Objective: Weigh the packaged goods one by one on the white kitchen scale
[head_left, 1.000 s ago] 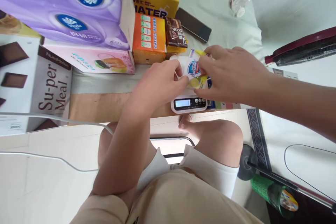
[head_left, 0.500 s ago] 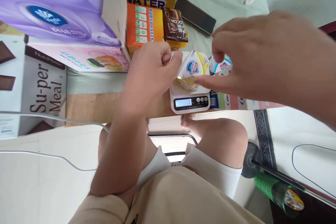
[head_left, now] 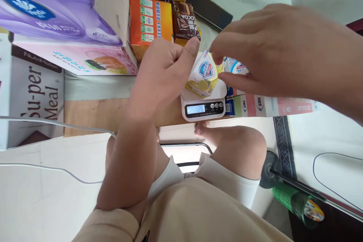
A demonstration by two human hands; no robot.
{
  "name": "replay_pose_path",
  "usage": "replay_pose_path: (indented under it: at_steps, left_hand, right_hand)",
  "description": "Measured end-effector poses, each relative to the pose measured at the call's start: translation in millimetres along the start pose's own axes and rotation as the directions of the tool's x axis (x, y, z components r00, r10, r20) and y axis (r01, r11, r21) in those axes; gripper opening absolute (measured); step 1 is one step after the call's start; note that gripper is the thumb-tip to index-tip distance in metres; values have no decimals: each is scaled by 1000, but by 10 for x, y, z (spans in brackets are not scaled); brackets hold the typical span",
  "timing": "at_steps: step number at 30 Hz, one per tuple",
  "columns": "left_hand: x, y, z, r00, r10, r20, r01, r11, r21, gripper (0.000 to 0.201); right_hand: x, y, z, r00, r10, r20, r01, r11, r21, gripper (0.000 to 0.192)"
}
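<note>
Soap packet on scale platform, display lit, both hands at the packet.

The small white-and-yellow wrapped soap packet with a blue shield logo (head_left: 203, 75) rests tilted on the platform of the white digital kitchen scale (head_left: 203, 105), whose lit display reads 126. The left hand (head_left: 163, 75) is loosely curled, thumb tip against the packet's upper left edge; it grips nothing. The right hand (head_left: 272, 51) hovers at the packet's right side, thumb and forefinger spread apart, not closed on anything. Judgement: placement on the scale is done; the reading may be unreliable while the thumb touches, so clearing both hands remains. A second similar white wrapped packet (head_left: 237, 68) lies just beside the scale. An orange carton (head_left: 150, 22) and a brown cocoa box (head_left: 185, 22) stand behind.
</note>
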State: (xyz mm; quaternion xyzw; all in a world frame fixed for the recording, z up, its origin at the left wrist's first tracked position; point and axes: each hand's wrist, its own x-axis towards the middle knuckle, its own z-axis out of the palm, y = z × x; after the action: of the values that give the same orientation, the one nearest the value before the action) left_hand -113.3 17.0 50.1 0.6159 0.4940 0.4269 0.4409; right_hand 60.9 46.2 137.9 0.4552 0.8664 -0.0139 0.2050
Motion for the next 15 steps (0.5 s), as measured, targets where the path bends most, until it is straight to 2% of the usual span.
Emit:
replay_pose_path:
  at_steps: [2, 4, 9, 13, 15]
  left_hand:
    - [-7, 4, 9, 1000, -7, 4, 7, 1000, -3, 59]
    - [-9, 2, 12, 1000, -14, -3, 14, 1000, 11, 60]
    - [17, -13, -2, 1000, 14, -24, -14, 1000, -7, 61]
    - [32, 5, -28, 999, -32, 5, 32, 999, 9, 62]
    - [28, 17, -37, 999, -47, 18, 47, 999, 14, 62]
  right_hand:
    - [77, 69, 38, 985, -144, 100, 154, 982, -107, 23]
    - [149, 125, 76, 962, -230, 147, 253, 954, -163, 32]
    - [254, 160, 111, 957, -258, 129, 279, 943, -180, 62]
    - [266, 143, 165, 955, -262, 137, 271, 961, -50, 57]
    - [276, 124, 219, 936, -313, 158, 320, 947, -20, 62]
